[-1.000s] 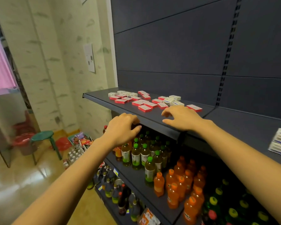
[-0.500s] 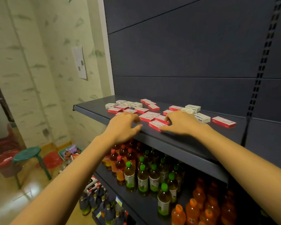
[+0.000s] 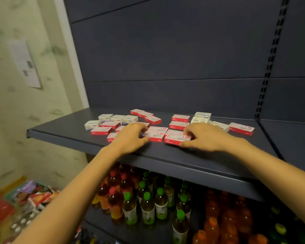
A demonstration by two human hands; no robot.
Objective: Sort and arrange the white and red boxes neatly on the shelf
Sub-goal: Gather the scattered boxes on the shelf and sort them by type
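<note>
Obs.: red boxes (image 3: 180, 118) and white boxes (image 3: 128, 119) are found mixed and unaligned on the dark shelf (image 3: 63, 127), spread from its left end to about its middle. No sorted row is seen yet, so the task is judged to be at an early stage.

Right hand (image 3: 208, 138): narrow pinch. The thumb is set on the near edge and the fingers over the far edge of the front red box (image 3: 174, 139), which lies flat near the shelf lip.

Left hand (image 3: 128, 140): fingers curled and thumb laid at the near left corner of a second red box (image 3: 155, 135). Whether a grip is closed cannot be told.

Key relation: the front red box lies at 9 o'clock from the right palm, with its long axis running roughly 9 to 3, along the shelf lip. It is held by its right end, and the left hand is the nearer to its free end. The two boxes are touching or nearly so.

The main white cluster lies at 10 to 11 o'clock from the left hand. Further white boxes lie at 12 o'clock from the right hand.

Judgement: the red pair is probably to be squared together first, after which the whites can be gathered to the left.

Below the shelf, bottles (image 3: 148, 208) are noted.
</note>
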